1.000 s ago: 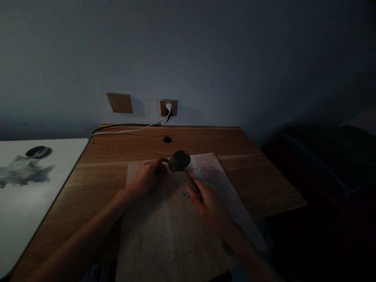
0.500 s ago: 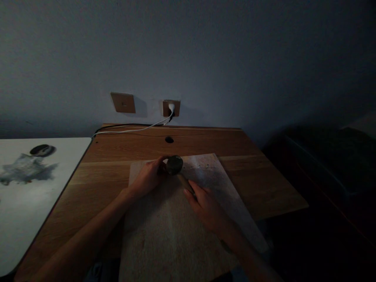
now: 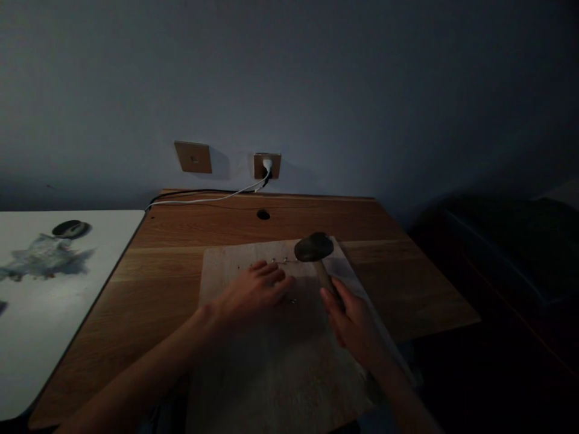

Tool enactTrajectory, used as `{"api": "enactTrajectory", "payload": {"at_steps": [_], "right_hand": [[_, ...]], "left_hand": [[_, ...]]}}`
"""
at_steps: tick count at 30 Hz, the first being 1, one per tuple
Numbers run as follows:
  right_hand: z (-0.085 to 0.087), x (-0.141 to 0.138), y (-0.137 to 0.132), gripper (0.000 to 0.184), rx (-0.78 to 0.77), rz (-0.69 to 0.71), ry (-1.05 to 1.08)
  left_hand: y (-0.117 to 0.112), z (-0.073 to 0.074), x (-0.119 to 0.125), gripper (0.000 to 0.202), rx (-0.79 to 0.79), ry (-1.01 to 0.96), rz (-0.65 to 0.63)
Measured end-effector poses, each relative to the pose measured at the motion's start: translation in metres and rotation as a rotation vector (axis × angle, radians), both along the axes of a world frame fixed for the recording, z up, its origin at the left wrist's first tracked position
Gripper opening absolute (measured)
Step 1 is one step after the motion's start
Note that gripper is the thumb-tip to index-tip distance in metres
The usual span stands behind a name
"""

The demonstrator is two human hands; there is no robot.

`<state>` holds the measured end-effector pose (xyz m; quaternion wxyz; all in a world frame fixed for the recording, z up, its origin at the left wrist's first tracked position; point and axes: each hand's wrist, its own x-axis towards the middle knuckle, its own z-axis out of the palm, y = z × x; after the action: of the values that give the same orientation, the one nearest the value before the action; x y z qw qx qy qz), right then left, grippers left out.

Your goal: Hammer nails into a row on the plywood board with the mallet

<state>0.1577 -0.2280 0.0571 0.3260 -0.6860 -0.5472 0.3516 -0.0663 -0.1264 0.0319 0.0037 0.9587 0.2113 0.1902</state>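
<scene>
My right hand (image 3: 355, 325) is wrapped round the wooden handle of a hammer (image 3: 314, 248), its thick dark head raised above the far right part of a wooden board (image 3: 275, 374). Over the middle of that board is my left hand (image 3: 260, 286), slightly smeared, fingers loosely bent and apart, with nothing visible in them. Several small shiny nails (image 3: 285, 260) form a row near the board's far edge, partly hidden by my left hand and the hammer head. Another small shiny piece (image 3: 293, 301), probably a nail, is just below my left fingertips.
The board rests on a wooden desk (image 3: 158, 265) against a wall. A socket (image 3: 267, 166) with a white plug and cables is behind. At left, a white table (image 3: 54, 337) bears crumpled clear plastic (image 3: 49, 256) and a dark round dish (image 3: 71, 229).
My right hand has carried the hammer to the right, away from the left hand. My left hand has moved right and nearer me, uncovering a small dark spot on the board.
</scene>
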Motion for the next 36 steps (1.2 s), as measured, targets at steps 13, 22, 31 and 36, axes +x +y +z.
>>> {"api": "enactTrajectory", "payload": {"at_steps": [13,22,31,36], "right_hand": [[-0.009,0.014,-0.014,0.035,-0.091,-0.059,0.082],[-0.010,0.012,-0.014,0.036,-0.117,-0.048,0.103],[-0.014,-0.003,-0.013,0.036,-0.112,-0.001,0.176],[-0.010,-0.013,-0.010,0.036,-0.108,0.053,0.123]], "left_hand": [[-0.028,0.010,0.018,0.008,0.256,0.216,-0.039],[0.030,-0.001,-0.046,0.022,-0.223,-0.210,0.170],[0.048,-0.025,-0.059,0.017,-0.459,-0.384,0.291],[0.048,-0.023,-0.058,0.008,-0.529,-0.390,0.334]]}}
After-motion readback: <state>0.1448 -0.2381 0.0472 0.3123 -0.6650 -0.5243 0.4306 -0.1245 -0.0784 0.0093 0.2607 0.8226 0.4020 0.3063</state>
